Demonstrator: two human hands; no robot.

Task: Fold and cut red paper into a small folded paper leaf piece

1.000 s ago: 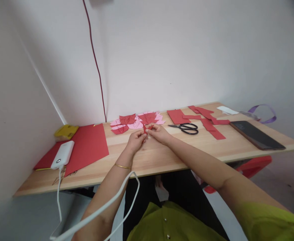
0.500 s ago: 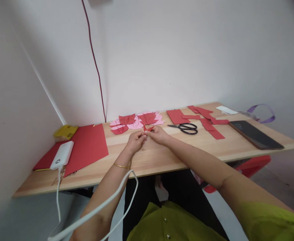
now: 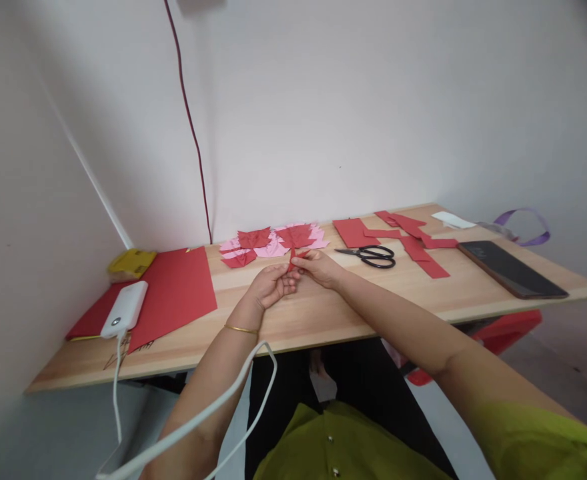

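Between my hands, over the wooden table [image 3: 323,313], is a small folded piece of red paper [image 3: 292,257]. My left hand [image 3: 272,285] pinches its lower end with thumb and forefinger, palm turned up and the other fingers loosely curled. From the right, my right hand [image 3: 318,268] is closed on the same paper, and its fingers cover part of the folds. Just behind lie several pleated paper pieces, among them a red one [image 3: 254,238] and a pink one [image 3: 272,247].
Black-handled scissors [image 3: 376,255] lie right of my hands, near a red paper square [image 3: 355,233] and red strips [image 3: 431,267]. A phone [image 3: 511,268] rests at far right. At left, a white power bank [image 3: 124,309] sits on red sheets [image 3: 183,287]; its white cable [image 3: 198,417] crosses my left forearm.
My left hand has rolled palm-up and its fingers have loosened. The folded red paper now stands narrower and more upright between my fingertips. Things on the table have not moved.
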